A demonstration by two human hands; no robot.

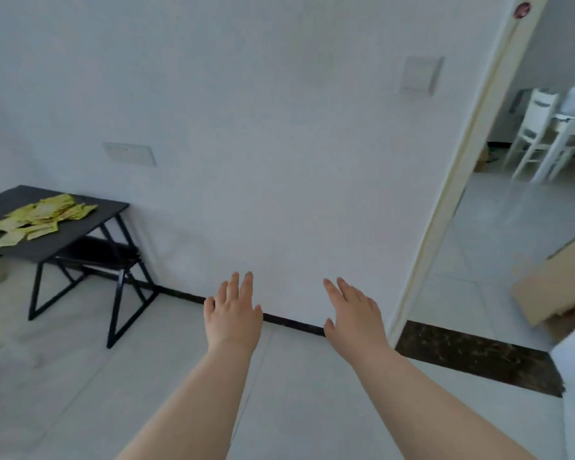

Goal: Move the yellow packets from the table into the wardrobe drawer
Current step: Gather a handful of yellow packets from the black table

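Both empty hands' spread fingers (pixel 246 283) hover well apart from yellow packets (pixel 42 215).

open floor (pixel 80 376) leads to the table (pixel 90 224) (left); the wall (pixel 263 161) blocks straight ahead.

One head cam only, I've no second view to overlap. Wide-angle, worn high, looks forward and down at a white wall (pixel 279 144) close ahead; black table (pixel 80 227) off at left edge, open doorway (pixel 512 210) right, both forearms reaching in from bottom
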